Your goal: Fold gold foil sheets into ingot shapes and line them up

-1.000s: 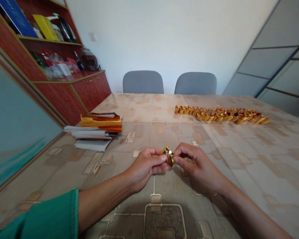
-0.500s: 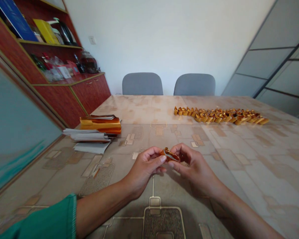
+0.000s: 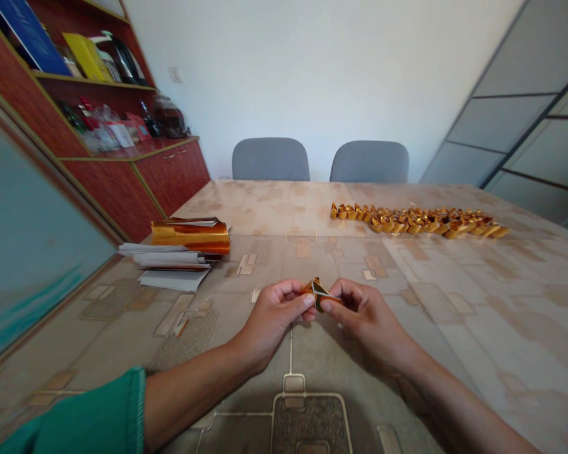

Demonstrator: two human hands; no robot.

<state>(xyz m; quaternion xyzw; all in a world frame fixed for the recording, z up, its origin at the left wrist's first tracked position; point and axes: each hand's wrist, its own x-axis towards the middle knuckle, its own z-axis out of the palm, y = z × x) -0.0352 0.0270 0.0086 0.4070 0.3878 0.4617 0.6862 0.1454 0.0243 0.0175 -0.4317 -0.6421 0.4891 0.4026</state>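
Between my two hands is a small folded piece of gold foil paper (image 3: 319, 290), its pale edges showing, held above the patterned tablecloth. My left hand (image 3: 279, 315) pinches its left end between thumb and fingers. On the other end, my right hand (image 3: 360, 309) has a like grip, thumb in front and fingers behind. The parts of the paper under the fingertips are hidden. Farther off to the right lie rows of finished-looking folded gold paper pieces (image 3: 416, 221). To the left rests a stack of gold foil sheets (image 3: 192, 239) with grey-white paper backs (image 3: 173, 280).
The table (image 3: 265, 214) has a patterned cover. Two grey chairs (image 3: 271, 159) stand behind it against the wall. A red wooden cabinet (image 3: 170, 176) with bottles, bags and boxes is at the left. A small scrap (image 3: 182, 327) lies left of my left forearm.
The gold paper between my hands has changed shape: a pointed fold with pale edges now stands up in its middle. Both hands stay in nearly the same place.
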